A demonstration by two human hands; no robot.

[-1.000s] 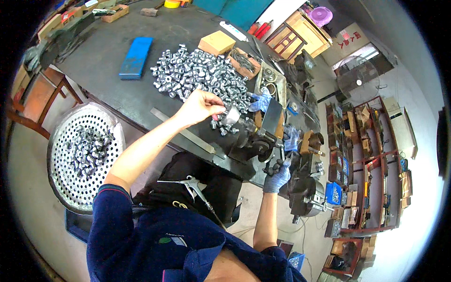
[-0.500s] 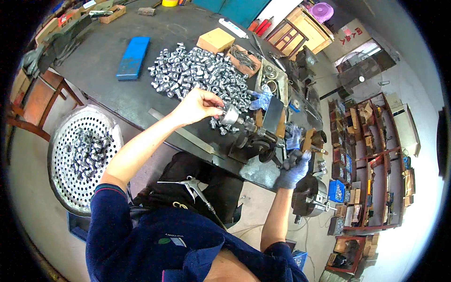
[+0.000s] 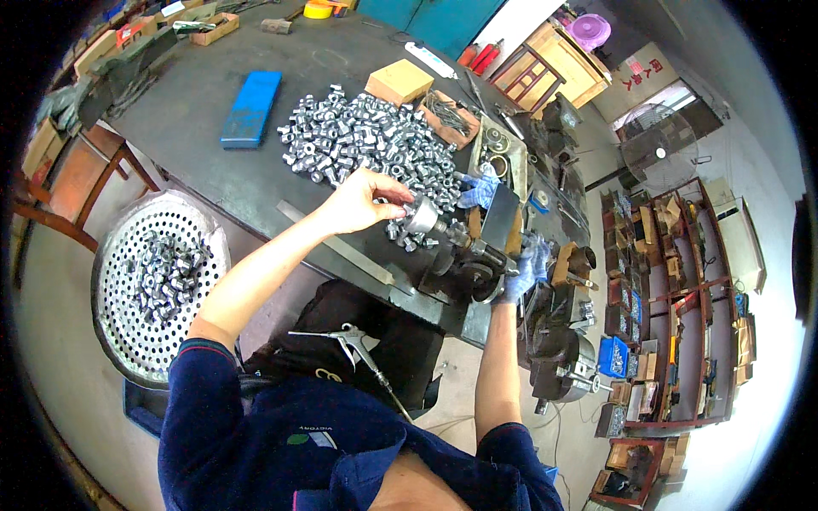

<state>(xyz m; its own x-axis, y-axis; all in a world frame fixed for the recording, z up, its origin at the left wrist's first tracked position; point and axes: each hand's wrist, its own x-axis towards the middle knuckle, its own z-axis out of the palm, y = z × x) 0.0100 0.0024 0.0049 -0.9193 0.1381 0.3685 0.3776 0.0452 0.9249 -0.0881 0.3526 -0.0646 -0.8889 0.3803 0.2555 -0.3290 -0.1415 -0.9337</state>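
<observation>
My bare left hand (image 3: pixel 368 203) reaches over the bench edge, thumb and fingers pinched on a small metal part at the mouth of a round silver cup-shaped holder (image 3: pixel 421 215). The part is mostly hidden by the fingertips. This holder sits on the spindle of a small dark bench machine (image 3: pixel 477 266). At the machine's right end is my right hand (image 3: pixel 530 266) in a pale blue-white glove, closed at its handle, which the hand covers. Behind the holder lies a heap of silver metal fittings (image 3: pixel 366 136), with a few loose ones (image 3: pixel 413 237) beneath it.
A perforated round metal tray (image 3: pixel 115 294) with more fittings stands at left. On the bench (image 3: pixel 196 183) are a blue box (image 3: pixel 251 109), a yellow block (image 3: pixel 399 81) and a blue glove (image 3: pixel 480 187). An air gun (image 3: pixel 349 341) lies by my lap. Shelves (image 3: pixel 682 298) stand at right.
My right hand has moved up and inward, from the machine's lower front towards its right end. My left hand stays at the holder. The whole view has shifted slightly.
</observation>
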